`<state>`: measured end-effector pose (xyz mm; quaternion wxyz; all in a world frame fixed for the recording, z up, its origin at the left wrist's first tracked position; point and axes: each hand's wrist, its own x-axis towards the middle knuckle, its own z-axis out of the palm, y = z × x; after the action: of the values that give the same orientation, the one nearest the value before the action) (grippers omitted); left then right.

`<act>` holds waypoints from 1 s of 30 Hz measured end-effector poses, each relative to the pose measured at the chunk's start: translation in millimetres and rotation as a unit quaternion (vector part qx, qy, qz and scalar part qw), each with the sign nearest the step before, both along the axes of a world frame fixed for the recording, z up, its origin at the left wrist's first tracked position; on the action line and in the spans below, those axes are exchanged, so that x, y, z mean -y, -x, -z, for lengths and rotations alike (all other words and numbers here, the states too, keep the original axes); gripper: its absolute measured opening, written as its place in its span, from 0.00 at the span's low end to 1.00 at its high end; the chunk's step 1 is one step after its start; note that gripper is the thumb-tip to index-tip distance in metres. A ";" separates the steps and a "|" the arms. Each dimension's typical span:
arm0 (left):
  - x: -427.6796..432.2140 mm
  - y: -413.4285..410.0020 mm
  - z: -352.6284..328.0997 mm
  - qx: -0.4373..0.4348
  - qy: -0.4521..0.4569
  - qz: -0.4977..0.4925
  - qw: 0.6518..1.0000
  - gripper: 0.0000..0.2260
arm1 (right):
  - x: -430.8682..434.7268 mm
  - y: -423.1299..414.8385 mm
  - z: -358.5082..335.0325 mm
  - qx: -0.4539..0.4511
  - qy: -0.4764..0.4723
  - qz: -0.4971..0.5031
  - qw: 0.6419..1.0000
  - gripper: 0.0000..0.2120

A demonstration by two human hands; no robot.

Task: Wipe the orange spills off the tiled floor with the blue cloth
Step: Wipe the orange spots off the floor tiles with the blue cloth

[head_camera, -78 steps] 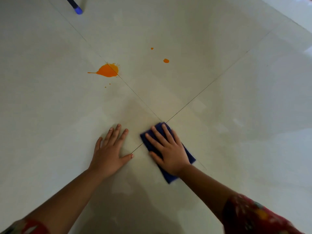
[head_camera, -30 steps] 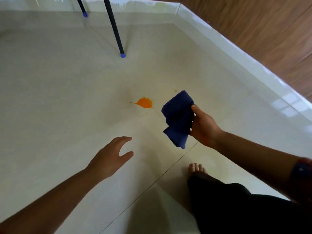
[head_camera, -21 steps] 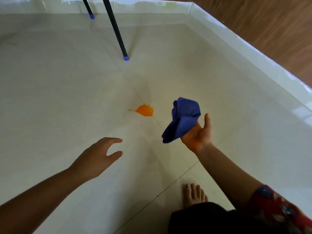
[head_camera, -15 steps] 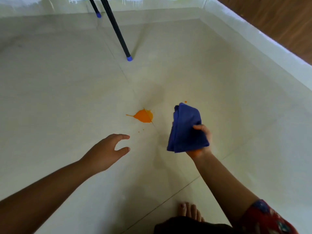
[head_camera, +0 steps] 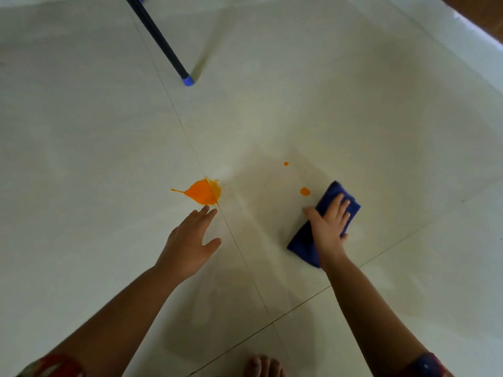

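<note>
A large orange spill (head_camera: 203,192) lies on the pale tiled floor (head_camera: 109,148), across a grout line. Two small orange drops sit to its right: one (head_camera: 304,191) just left of the cloth, a tinier one (head_camera: 286,164) farther away. My right hand (head_camera: 330,226) presses flat on the folded blue cloth (head_camera: 339,198), which lies on the floor at the right. My left hand (head_camera: 190,242) hovers open with fingers spread, its fingertips just below the large spill.
A black furniture leg with a blue foot (head_camera: 187,80) stands on the floor beyond the spills. A raised white border (head_camera: 468,31) runs along the upper right. My bare toes (head_camera: 262,366) show at the bottom edge.
My right hand brought the blue cloth down from mid-air onto the floor beside the small drop. My left hand moved forward toward the large spill. The view tilted downward.
</note>
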<state>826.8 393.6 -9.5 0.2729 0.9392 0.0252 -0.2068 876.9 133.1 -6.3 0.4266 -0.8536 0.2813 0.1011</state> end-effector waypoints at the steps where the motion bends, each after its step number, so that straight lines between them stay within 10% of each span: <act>1: 2.6 1.1 2.6 0.003 -0.006 0.008 1.000 0.30 | -0.9 -1.0 11.5 -0.024 0.054 -0.030 0.998 0.40; 8: 3.6 5.0 15.8 0.033 -0.036 0.049 0.998 0.32 | 7.2 -2.6 76.3 -0.044 0.299 -0.137 0.943 0.28; 13: 23.7 -10.6 28.1 0.043 -0.054 0.166 0.984 0.37 | 12.3 42.6 81.6 0.031 0.330 -0.317 0.889 0.32; 20: 30.5 -15.8 47.2 0.052 -0.106 0.238 0.964 0.34 | 48.5 -31.8 86.1 0.010 0.331 -0.173 0.927 0.28; 30: 31.9 -14.5 48.9 0.052 -0.130 0.236 0.962 0.35 | 44.7 5.9 85.6 0.125 0.314 -0.383 0.859 0.25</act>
<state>841.2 361.7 -58.3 0.0934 0.9554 -0.1846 -0.2108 871.0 88.4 -91.9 0.0948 -0.9882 -0.1070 0.0549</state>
